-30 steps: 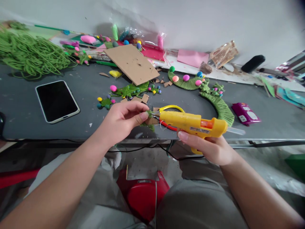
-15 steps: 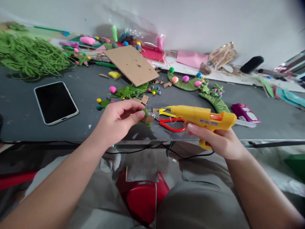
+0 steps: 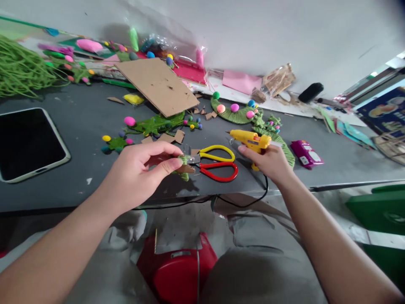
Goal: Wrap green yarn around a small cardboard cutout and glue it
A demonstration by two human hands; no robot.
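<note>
My left hand (image 3: pixel 148 173) pinches a small green yarn-wrapped piece (image 3: pixel 184 176) between thumb and fingers, and most of it is hidden by them. Just right of those fingertips lie scissors (image 3: pixel 219 179) with one yellow and one red handle. My right hand (image 3: pixel 268 162) is wrapped round the grip of a yellow hot glue gun (image 3: pixel 248 137), its nozzle pointing left. Behind the gun is a green yarn-wrapped curved wreath (image 3: pixel 236 115) with coloured pom-poms. Cardboard scraps (image 3: pixel 169 138) lie beyond my left hand.
A phone (image 3: pixel 31 141) lies at the left, below a heap of green yarn (image 3: pixel 23 67). A cardboard sheet (image 3: pixel 161 84) is at the back. The purple packet (image 3: pixel 306 154) sits on the right. A black cord (image 3: pixel 242 206) hangs along the table's front edge.
My right hand has carried the glue gun away from my left hand, back over the table, uncovering the scissors' handles. My left hand keeps its pinch. The view has shifted to the right.
</note>
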